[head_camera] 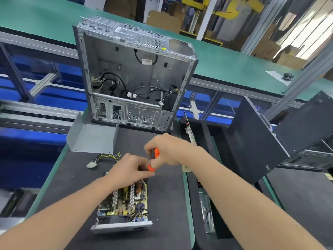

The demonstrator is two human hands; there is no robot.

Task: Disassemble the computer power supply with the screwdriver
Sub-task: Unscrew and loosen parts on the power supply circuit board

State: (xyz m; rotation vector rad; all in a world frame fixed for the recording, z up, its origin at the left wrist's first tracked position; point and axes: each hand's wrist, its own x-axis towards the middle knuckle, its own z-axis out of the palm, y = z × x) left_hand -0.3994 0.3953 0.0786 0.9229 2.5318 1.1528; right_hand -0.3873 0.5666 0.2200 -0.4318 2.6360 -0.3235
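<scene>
Open power supply (124,201) near the table (167,204) front edge, right hand (166,150) with grip tight round the orange screwdriver (156,153), left hand (129,166) on the supply's far end, its grip hard to tell

screwdriver (156,152): orange-black handle | mat (165,204): black | computer case (129,56): bare grey (perforated patches) | cables (106,156): yellow, black

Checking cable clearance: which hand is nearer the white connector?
Left. The left hand lies just right of the white connector; the right hand, gripping the screwdriver, is farther right.
</scene>
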